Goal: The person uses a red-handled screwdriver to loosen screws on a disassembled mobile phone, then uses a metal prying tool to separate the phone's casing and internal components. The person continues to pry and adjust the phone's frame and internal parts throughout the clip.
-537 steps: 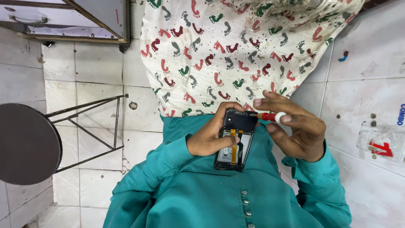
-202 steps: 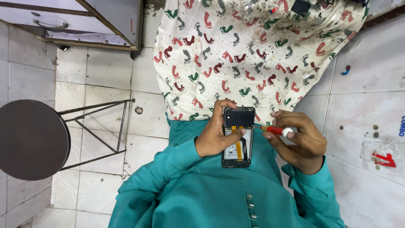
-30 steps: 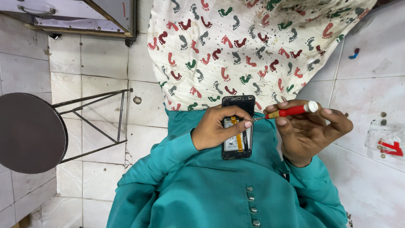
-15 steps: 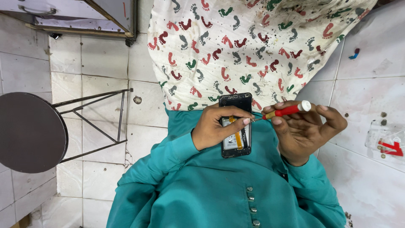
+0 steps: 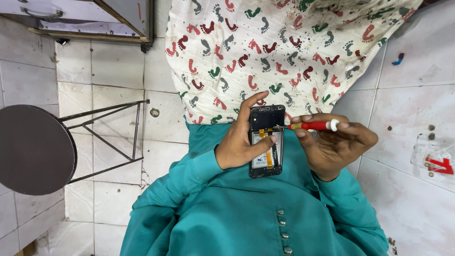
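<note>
My left hand [image 5: 239, 140] grips an opened black phone [image 5: 266, 142] with its back cover off; a battery and an orange ribbon cable show inside. The thumb rests across the battery. My right hand [image 5: 334, 144] holds a small red screwdriver with a white cap [image 5: 315, 125]. Its metal tip touches the upper right edge of the phone. Both hands hover over my lap, between teal sleeves.
A white cloth printed with coloured footprints [image 5: 284, 52] covers the lap beyond the phone. A round dark stool with a metal frame [image 5: 35, 149] stands at the left on white floor tiles. A clear plastic packet with red marking [image 5: 438, 159] lies at the right; a metal cabinet base [image 5: 95, 19] is top left.
The screwdriver has dropped slightly and its tip now sits at the phone's upper right edge. The phone stays in my left hand, which is nearly unmoved.
</note>
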